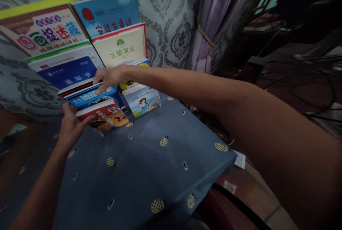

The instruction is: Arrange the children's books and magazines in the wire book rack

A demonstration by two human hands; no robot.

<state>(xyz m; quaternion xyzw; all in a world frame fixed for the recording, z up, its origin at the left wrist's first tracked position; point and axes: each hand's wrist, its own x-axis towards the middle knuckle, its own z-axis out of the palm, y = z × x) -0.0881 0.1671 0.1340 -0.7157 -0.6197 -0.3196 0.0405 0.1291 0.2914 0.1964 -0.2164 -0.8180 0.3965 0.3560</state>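
Two columns of books stand in tiers in a rack on the table. My left hand [72, 121] is at the front left, its thumb across the cover of a red book [110, 116] and its fingers around the left edge. Just behind that stands a blue book [88, 96] with white lettering. My right hand [110, 77] reaches across from the right and pinches the blue book's top edge, one digit over its cover. Behind it is a dark blue booklet [72, 73] marked 2022. Part of a yellow book [128, 85] is hidden by my right wrist.
A grey-blue tablecloth [144, 165] with pineapple prints covers the table. More books, including a cream book [120, 50] and a light-blue book [112, 10], stand at the back against patterned wallpaper [171, 19]. A tied purple curtain [211, 16] hangs right; cables [320, 87] lie beyond.
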